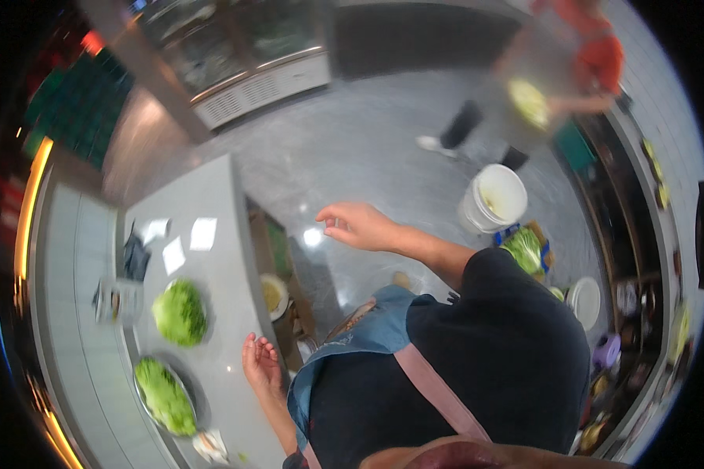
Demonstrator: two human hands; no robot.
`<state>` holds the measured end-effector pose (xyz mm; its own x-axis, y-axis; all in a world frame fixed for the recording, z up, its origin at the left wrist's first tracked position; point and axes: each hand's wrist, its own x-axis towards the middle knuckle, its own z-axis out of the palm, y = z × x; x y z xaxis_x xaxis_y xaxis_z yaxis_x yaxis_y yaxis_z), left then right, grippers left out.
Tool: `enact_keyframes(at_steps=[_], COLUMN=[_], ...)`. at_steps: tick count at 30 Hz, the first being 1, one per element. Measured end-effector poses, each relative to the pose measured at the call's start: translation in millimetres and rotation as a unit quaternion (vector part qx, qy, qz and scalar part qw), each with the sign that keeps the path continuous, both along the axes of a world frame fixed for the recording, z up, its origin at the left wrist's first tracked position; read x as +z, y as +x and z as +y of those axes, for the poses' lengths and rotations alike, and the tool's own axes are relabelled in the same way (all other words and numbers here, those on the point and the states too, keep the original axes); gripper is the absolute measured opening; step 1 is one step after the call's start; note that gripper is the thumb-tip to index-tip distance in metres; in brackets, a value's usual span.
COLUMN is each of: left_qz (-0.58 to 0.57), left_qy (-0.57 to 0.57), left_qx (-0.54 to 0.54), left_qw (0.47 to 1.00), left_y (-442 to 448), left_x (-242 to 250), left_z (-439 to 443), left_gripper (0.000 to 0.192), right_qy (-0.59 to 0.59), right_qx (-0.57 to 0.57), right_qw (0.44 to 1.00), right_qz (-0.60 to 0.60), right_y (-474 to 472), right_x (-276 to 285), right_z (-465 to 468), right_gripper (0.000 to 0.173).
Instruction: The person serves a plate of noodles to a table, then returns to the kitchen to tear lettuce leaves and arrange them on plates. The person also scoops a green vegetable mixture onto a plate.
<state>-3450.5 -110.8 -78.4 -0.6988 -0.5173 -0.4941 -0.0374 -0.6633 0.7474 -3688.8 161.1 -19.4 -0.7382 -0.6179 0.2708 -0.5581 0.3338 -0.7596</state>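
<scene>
My left hand (263, 364) is at the near edge of the grey counter (229, 293), its fingers loosely curled with nothing in them. My right hand (355, 225) is raised over the floor beyond the counter, empty, thumb and fingers apart. On the counter, left of my left hand, leafy green lettuce (180, 312) sits heaped. Below it, more lettuce (164, 397) fills an oval metal dish. Several white paper slips, one of them (203, 233) nearest the counter edge, lie farther up.
A co-worker in an orange top (598, 58) stands at upper right, a blurred pale green vegetable (528, 104) at their hands. On the floor are a white bucket (496, 196) and a crate of leafy cabbage (525, 249). Shelving (633, 252) lines the right; a glass-fronted cabinet (264, 85) stands at the top.
</scene>
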Motion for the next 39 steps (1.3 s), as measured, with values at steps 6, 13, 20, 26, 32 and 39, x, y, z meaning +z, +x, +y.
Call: enact_keyframes(at_steps=[6, 13, 20, 26, 32, 39], left_qz=[-0.05, -0.014, -0.114, -0.141, -0.092, -0.015], left_qy=[0.009, -0.043, -0.063, -0.081, -0.129, -0.278], left_qx=[-0.2, -0.349, -0.435, -0.488, -0.635, -0.746], left_qw=[0.979, 0.936, 0.891, 0.858, 0.756, 0.605], left_y=[-136.1, -245.2, -315.9, -389.7, -505.0, -679.0], left_x=[-7.2, 15.0, -24.9, -44.9, -66.3, -159.1], left_z=[109.0, 185.6, 218.8, 225.4, 318.1, 441.7], left_gripper=[0.024, 0.024, 0.023, 0.023, 0.026, 0.031], right_qy=[0.001, -0.013, 0.051, 0.112, 0.155, 0.21], right_qx=[-0.186, -0.247, -0.242, -0.235, -0.35, -0.43], right_qw=[0.978, 0.962, 0.959, 0.955, 0.902, 0.835], right_qz=[-0.093, -0.113, -0.136, -0.142, -0.2, -0.27], right_y=[-36.1, -74.7, -105.5, -124.8, -160.7, -240.5], right_x=[-45.9, -54.0, -110.6, -121.5, -144.8, -173.3], right_z=[149.1, 233.4, 263.5, 253.0, 336.4, 473.8], right_gripper=[0.027, 0.024, 0.02, 0.02, 0.022, 0.026])
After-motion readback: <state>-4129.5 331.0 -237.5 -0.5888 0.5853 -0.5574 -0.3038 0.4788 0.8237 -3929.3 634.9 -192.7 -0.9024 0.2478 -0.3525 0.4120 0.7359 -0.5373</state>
